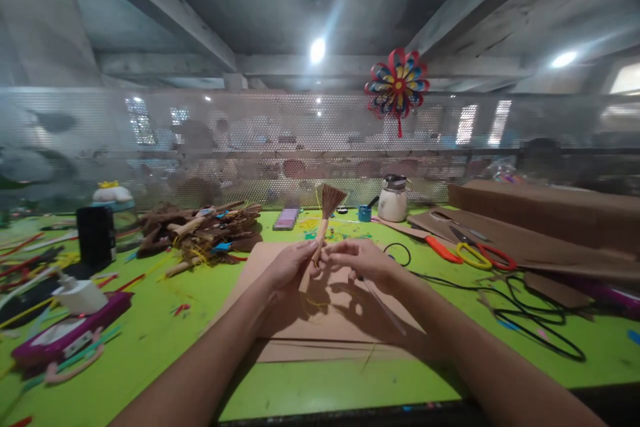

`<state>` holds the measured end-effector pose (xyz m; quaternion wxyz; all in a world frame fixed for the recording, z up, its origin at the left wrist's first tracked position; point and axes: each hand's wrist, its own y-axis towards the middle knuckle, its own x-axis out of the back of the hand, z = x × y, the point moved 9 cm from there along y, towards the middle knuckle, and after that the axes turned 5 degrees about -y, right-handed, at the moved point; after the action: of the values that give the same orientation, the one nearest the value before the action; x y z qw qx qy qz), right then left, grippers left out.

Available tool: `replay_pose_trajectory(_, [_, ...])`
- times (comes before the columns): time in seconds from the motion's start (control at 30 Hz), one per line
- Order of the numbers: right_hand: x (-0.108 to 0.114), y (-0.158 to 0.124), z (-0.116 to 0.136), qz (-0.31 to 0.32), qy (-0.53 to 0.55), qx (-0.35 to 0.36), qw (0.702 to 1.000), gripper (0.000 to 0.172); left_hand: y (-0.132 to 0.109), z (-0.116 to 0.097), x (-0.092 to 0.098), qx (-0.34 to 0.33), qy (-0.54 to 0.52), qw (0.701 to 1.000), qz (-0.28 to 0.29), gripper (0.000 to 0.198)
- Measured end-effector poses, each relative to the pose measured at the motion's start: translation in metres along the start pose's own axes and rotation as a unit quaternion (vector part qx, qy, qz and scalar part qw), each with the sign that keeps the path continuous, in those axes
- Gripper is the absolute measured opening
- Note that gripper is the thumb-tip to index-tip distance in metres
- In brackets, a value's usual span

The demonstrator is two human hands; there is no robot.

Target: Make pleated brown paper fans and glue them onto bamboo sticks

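Observation:
My left hand (293, 265) is closed around the wooden handle of a miniature broom (325, 230), tilted with its brown fanned bristles up. Close to the handle, my right hand (367, 260) has its thumb and fingertips pinched together; what lies between them is too small to make out. A thin, pale, blade-like tool (384, 307) slants out below the right palm, its grip hidden. Fine yellow thread (315, 303) hangs by the handle's lower end. Both hands are above a brown cardboard sheet (280, 327) on the green table (300, 387).
A pile of bark and sticks (210, 233) lies left, near a black phone (95, 237) and a purple power strip (75, 333). Rightward are scissors (480, 257), an orange-handled knife (443, 250), a black cable (540, 327) and cardboard (550, 240). A white jug (393, 200) stands behind.

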<state>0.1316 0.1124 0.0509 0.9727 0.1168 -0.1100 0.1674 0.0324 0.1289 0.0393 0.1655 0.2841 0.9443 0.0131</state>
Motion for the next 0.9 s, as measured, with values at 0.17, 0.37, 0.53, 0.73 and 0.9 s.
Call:
replay_pose_trajectory(0.17, [-0.034, -0.008, -0.009, 0.062, 0.013, -0.049, 0.997, 0.030, 0.002, 0.001, 0.018, -0.001, -0.042, 0.997, -0.068, 0.022])
replay_pose_trajectory(0.37, [-0.030, -0.005, -0.003, 0.010, -0.069, 0.015, 0.997, 0.022, 0.000, 0.001, 0.017, 0.005, -0.053, 0.996, -0.077, 0.022])
replay_pose_trajectory(0.53, [-0.031, -0.003, -0.001, 0.001, -0.128, 0.047, 0.991, 0.022, -0.001, -0.001, 0.013, -0.003, -0.085, 0.993, -0.087, 0.022])
replay_pose_trajectory(0.73, [-0.024, -0.002, -0.002, -0.023, -0.226, 0.073, 0.971, 0.023, -0.004, 0.000, 0.001, 0.027, -0.138, 0.987, -0.074, 0.021])
replay_pose_trajectory(0.9, [-0.025, 0.000, -0.011, -0.010, -0.237, 0.061, 0.970, 0.025, -0.006, 0.002, -0.007, 0.054, -0.166, 0.984, -0.043, 0.018])
